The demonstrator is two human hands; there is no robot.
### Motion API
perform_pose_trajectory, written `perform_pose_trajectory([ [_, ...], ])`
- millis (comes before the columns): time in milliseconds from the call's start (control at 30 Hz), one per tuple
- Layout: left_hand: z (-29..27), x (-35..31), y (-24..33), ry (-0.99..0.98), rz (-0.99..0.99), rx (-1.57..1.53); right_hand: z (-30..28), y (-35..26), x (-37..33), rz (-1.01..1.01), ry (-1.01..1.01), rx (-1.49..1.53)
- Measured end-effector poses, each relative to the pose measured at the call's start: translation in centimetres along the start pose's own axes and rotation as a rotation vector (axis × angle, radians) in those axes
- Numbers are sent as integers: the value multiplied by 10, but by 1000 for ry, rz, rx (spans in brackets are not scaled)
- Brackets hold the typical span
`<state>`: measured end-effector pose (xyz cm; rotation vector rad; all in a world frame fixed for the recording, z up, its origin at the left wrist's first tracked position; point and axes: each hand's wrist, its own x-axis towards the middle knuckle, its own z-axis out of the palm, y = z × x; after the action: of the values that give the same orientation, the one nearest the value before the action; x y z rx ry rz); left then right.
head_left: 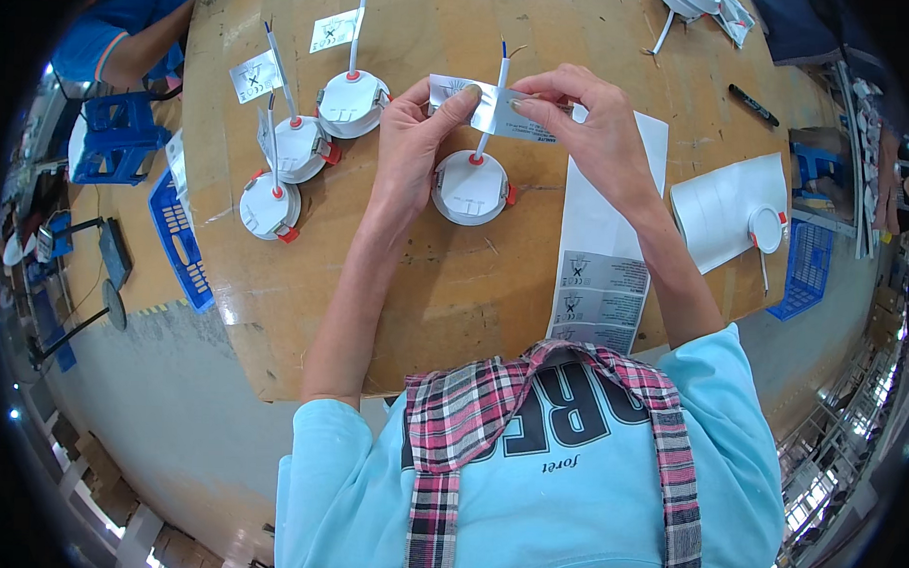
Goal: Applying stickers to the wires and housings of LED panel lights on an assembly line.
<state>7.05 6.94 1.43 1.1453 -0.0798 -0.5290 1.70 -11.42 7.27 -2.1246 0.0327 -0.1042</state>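
Observation:
A silver printed label is stretched between my two hands, crossing the white cable of a round white downlight. My left hand pinches the label's left end under the thumb. At the other end, the fingertips of my right hand are closed on it. The downlight lies on the table below my hands, its cable rising from a red collar. To the left lie several similar downlights with upright cables, and silver labels stick out from these like flags.
A white backing sheet with silver labels lies under my right forearm. Right of it are a white sheet, a small round lamp and a black marker. Another person's arm reaches the table's far left edge, near a blue stool.

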Motion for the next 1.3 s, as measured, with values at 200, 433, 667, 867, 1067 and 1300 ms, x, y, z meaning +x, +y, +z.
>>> perform_pose_trajectory([
  [200, -3, 1, 0, -38, -42, -77, 2, 1, 0, -5, 10, 15],
  [433, -1, 3, 0, -32, -35, -91, 1, 1, 1, -13, -1, 13],
  [667, -1, 3, 0, -33, -45, -99, -2, -1, 1, -7, -4, -30],
  [867, -3, 1, -3, -18, -40, -76, 0, -1, 0, 0, -11, -1],
  [1067, -3, 2, -3, -56, -66, -73, -2, 1, 0, 102, -55, 83],
  [1300, -2, 2, -1, -36, -75, -39, -9, 12, 7, 202, -196, 252],
])
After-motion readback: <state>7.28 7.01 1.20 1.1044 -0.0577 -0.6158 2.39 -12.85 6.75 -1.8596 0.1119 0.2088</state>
